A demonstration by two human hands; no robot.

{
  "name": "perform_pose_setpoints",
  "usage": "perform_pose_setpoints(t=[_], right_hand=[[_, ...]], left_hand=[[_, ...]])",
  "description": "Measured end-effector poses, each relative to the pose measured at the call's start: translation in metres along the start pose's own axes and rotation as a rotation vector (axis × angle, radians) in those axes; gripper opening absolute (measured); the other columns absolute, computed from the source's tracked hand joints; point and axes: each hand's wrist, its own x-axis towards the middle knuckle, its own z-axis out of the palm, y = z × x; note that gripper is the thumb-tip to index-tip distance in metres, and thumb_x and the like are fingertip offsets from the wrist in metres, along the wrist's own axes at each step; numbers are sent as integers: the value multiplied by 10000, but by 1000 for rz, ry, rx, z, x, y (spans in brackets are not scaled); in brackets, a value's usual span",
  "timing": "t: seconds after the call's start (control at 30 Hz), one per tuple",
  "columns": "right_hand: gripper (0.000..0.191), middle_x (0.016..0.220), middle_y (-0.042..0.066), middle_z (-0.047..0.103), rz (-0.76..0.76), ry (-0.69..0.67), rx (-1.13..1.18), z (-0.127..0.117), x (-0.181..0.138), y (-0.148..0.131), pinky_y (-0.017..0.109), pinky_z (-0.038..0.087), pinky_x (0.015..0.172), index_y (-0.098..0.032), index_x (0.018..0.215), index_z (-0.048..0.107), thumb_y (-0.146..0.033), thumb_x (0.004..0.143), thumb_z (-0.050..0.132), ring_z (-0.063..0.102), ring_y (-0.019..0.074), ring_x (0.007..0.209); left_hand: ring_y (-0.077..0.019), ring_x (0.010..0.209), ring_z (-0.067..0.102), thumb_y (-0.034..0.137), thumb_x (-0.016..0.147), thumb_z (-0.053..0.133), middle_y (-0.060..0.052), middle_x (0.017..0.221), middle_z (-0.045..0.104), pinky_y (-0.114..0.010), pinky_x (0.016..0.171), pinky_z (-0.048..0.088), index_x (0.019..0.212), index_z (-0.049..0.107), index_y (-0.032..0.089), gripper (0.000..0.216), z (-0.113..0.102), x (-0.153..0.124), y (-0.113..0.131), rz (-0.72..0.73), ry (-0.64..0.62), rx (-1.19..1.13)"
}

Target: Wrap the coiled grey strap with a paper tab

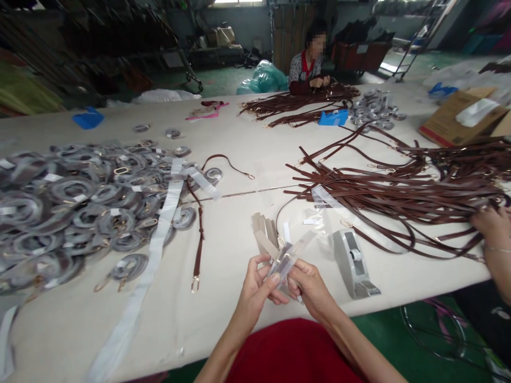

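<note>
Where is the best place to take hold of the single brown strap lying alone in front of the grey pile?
Probably at the lower end of the brown strap, just above its metal clasp, coming from the near table edge. That end points toward both hands and lies on bare cloth.

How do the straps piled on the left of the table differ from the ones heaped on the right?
The left pile holds straps coiled into small rings inside greyish clear wrapping with white labels; the right heap holds bare brown straps. The left pile lies as flat overlapping discs, while the right heap sprawls in long loose loops and tangled lines. Another person's hand rests on the right heap; no hand touches the left pile. Both lie on the same pale table.
</note>
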Motion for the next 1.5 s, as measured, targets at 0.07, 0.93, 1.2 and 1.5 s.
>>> perform_pose_setpoints(t=[0.07,0.93,1.2,1.5], right_hand=[[461,456,-93,384,-9,3,16,-2,-1,2,237,282,442,-199,730,551,-648,792,635,292,66,399],[520,1040,34,639,-258,-43,-407,-27,-39,-1,282,518,698,-279,1285,562,-236,790,714,612,160,802],[282,851,34,629,-1021,-152,-1235,-31,-37,-42,305,389,704,-248,1057,707,-78,953,508,506,165,793],[187,1285,69,618,-789,-153,-1129,-32,-37,-29,400,395,999,-281,1029,711,-204,975,549,535,227,1217]], left_hand=[[-222,537,697,485,825,721,-12,844,669,-266,516,491,1381,276,232,755,2,-1,0,-17,13,-10],[-189,472,670,550,778,703,-76,820,709,-223,442,436,854,640,142,420,-9,9,21,-109,-96,180],[-199,471,671,542,778,713,-55,787,697,-231,434,443,814,624,158,397,-6,7,17,-185,-225,239],[-182,433,628,449,851,686,-25,743,685,-254,468,482,871,697,198,252,-8,6,19,-206,-354,412]])
